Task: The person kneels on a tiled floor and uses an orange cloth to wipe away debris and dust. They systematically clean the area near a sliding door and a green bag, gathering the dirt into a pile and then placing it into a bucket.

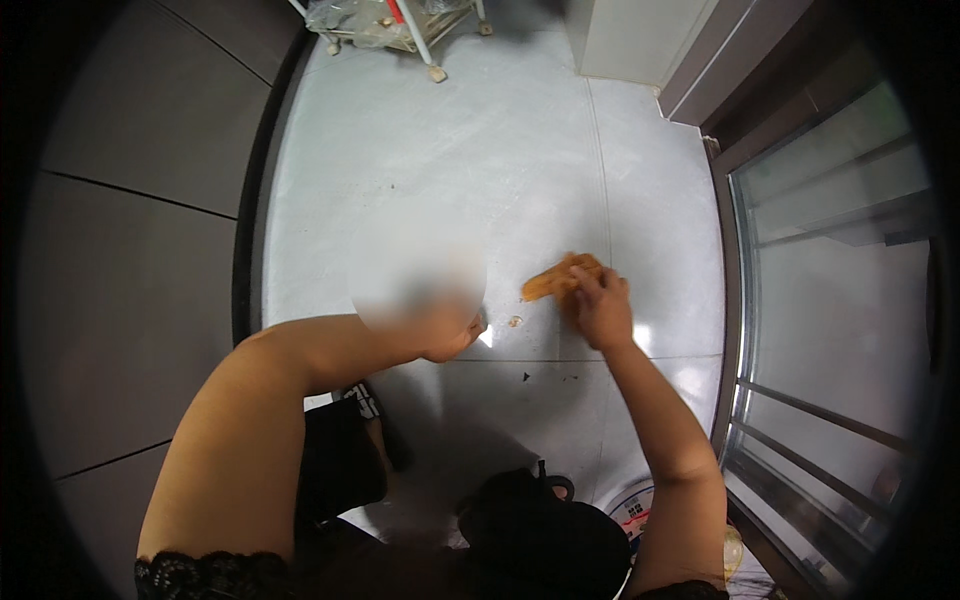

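Observation:
An orange-brown cloth [548,283], bunched and limp, is in my right hand [603,312]. The fingers are closed on its upper right part, and the rest of it hangs out to the left, low over the pale tiled floor [420,150]. My left hand [455,338] is to the left of the cloth, apart from it. A blurred patch covers most of that hand, so its fingers and anything in them are hidden. Between and below my hands lies a small pale scrap [515,321], with a few dark bits [526,377] nearer to me.
Grey cabinet fronts [140,250] line the left side. On the right is a framed glass door [830,300]. A wheeled rack [425,45] with plastic bags stands at the far end. Near my right arm is a round printed container [632,508]. My shod foot [362,400] is at lower left.

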`<state>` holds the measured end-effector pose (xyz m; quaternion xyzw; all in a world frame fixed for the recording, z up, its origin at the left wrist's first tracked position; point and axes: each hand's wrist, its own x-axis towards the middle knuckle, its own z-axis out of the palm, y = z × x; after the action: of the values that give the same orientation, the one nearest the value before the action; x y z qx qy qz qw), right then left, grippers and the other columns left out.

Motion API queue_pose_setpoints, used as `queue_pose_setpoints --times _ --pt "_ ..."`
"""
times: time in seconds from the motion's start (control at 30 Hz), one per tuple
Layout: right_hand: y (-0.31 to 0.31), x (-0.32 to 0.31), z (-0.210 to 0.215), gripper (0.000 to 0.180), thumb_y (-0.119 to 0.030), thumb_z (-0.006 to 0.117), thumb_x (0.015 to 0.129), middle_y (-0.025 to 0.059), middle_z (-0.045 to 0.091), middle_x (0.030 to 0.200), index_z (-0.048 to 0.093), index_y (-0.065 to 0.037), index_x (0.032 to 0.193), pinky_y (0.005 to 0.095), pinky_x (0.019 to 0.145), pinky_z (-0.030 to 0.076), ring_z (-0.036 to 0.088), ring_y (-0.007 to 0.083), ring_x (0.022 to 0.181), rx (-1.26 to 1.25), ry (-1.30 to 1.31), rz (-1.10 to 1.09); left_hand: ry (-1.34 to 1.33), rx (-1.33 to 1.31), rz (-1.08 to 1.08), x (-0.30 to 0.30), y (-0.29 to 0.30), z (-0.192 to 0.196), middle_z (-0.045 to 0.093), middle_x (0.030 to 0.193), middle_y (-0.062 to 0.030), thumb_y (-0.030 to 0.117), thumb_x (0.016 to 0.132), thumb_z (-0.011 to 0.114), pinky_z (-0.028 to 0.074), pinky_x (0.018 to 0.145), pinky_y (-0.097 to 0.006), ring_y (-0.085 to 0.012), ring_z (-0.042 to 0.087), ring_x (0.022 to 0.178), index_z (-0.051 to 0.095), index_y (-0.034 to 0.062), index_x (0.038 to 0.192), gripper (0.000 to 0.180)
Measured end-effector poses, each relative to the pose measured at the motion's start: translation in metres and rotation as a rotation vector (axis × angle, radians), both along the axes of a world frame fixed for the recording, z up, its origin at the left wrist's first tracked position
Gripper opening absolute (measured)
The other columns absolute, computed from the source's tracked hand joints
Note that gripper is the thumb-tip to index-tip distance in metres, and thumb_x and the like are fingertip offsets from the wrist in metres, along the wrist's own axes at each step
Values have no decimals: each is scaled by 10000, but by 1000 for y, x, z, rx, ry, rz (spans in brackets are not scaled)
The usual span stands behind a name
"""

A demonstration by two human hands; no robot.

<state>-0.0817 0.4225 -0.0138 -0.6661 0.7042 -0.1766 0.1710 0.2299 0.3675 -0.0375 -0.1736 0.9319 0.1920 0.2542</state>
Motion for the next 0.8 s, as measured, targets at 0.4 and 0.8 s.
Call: queue_pose_setpoints --times 0.4,0.8 --pt "26 6 -50 484 -268 590 886 107 459 1317 535 -266 1367 463 857 514 460 348 1179 215 320 -79 -93 -336 -159 -20 -55 123 634 1125 -95 271 886 608 359 1059 -506 -247 583 1082 609 73 1133 317" --pt "19 12 9 440 -115 634 868 150 538 1204 584 -231 1290 421 901 507 522 374 1074 -50 -174 47 -18 -89 -154 -26 -40 103 550 1352 -128 297 888 621 274 1147 -504 -298 474 1298 426 52 1438 633"
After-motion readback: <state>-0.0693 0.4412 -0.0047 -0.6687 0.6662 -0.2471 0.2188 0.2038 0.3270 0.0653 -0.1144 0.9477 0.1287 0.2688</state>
